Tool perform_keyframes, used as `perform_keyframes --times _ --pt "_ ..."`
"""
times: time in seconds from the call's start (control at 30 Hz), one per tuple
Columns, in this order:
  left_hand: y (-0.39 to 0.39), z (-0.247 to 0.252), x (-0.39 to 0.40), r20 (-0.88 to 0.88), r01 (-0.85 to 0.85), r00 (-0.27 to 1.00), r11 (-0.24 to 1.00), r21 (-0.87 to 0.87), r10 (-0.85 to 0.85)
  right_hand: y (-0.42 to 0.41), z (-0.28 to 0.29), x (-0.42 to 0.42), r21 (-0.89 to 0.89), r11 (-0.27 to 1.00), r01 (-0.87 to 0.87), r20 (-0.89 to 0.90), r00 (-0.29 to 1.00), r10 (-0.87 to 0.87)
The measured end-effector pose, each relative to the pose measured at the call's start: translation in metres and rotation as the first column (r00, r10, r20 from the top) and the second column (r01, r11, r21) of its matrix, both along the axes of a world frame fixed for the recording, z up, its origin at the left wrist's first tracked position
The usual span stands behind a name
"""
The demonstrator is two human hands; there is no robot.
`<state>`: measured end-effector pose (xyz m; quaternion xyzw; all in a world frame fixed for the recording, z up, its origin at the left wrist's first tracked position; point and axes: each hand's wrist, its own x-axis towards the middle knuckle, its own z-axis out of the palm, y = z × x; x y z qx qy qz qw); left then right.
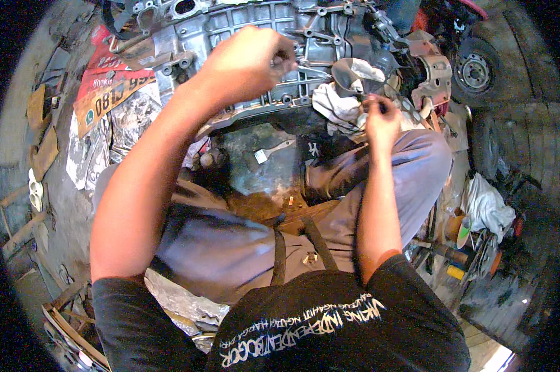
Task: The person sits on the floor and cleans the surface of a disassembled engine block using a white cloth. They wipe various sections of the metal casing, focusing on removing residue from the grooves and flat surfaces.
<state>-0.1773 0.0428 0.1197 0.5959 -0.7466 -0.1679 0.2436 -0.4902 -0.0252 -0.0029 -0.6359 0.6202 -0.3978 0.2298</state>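
My left hand [254,63] is curled above a ribbed metal engine casing [270,18]. Its fingers are blurred and partly hidden, so whether they hold anything is unclear. To its right, my right hand [383,118] is raised over my bent knee with the fingertips drawn together. Something dark shows at those fingertips, but it is too blurred to identify. Just beyond that hand lie a crumpled white cloth [328,104] and a grey-and-white item [347,76], perhaps a glove. Between my legs, a flat paintbrush [275,151] rests on the stained floor.
A clear plastic bottle [383,59] and a curved metal part [431,72] stand at the right. Beyond is a wheel with a tyre [475,69]. A printed banner [110,93] bearing writing lies at left. Rags [487,204] and tools clutter the right-hand floor.
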Motion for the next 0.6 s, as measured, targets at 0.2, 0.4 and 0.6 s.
perform_keyframes --times 0.2,0.4,0.6 --pt "-0.008 0.014 0.016 -0.005 -0.078 0.997 0.993 -0.094 0.078 0.023 -0.043 0.024 0.026 0.982 -0.189 -0.442 0.878 0.181" --pt "-0.005 0.019 0.031 -0.092 -0.173 0.982 0.98 -0.101 0.163 0.041 -0.037 0.046 -0.067 0.956 -0.287 -0.094 0.955 0.28" --pt "0.004 0.039 0.032 -0.221 -0.297 0.93 0.955 0.018 0.294 0.041 -0.06 0.086 -0.192 0.895 -0.403 -0.163 0.912 0.376"
